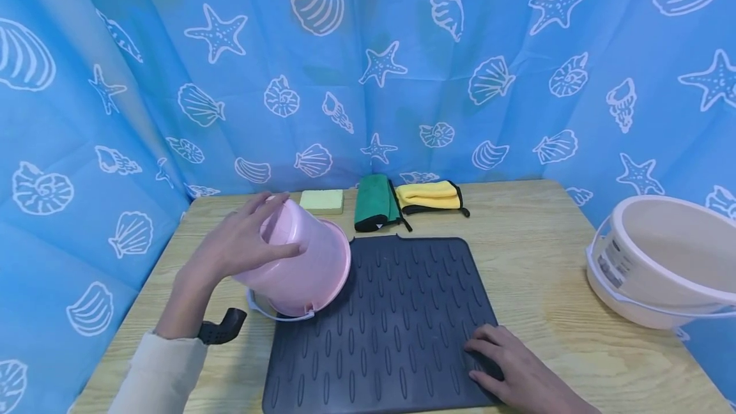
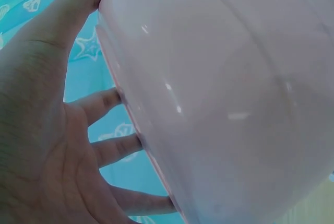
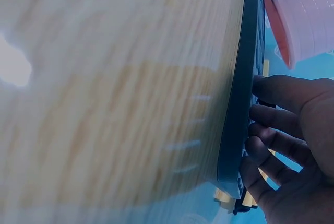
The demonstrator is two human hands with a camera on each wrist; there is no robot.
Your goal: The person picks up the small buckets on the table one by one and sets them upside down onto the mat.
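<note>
Head view: left grip [image 1: 244, 245] clamped on one pink bucket [image 1: 319, 257], right grip [image 1: 514, 366] apart, touching one mat [image 1: 391, 324], two cloths [image 1: 374, 202] beyond it.

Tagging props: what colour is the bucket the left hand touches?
The bucket is pink; the head view shows it best.
</note>
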